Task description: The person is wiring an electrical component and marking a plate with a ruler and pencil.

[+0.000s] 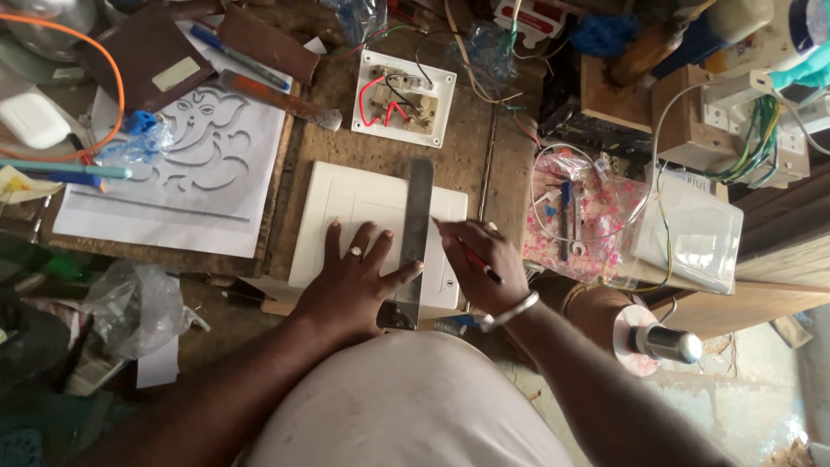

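Observation:
A white rectangular board (363,195) lies flat on the wooden workbench. A long steel ruler (417,225) rests across it, running away from me. My left hand (353,277), with a ring on one finger, lies spread on the board and presses the ruler's left side with its thumb. My right hand (484,264), with a metal bangle at the wrist, grips a red pencil (471,255) whose tip touches the board just right of the ruler's edge.
Behind the board sits a white switch plate (403,97) with red and black wires. At left is a white sheet with a cut-out stencil (203,143), pens and an orange cable. At right are a plastic bag of parts (579,212), switchboxes and wires.

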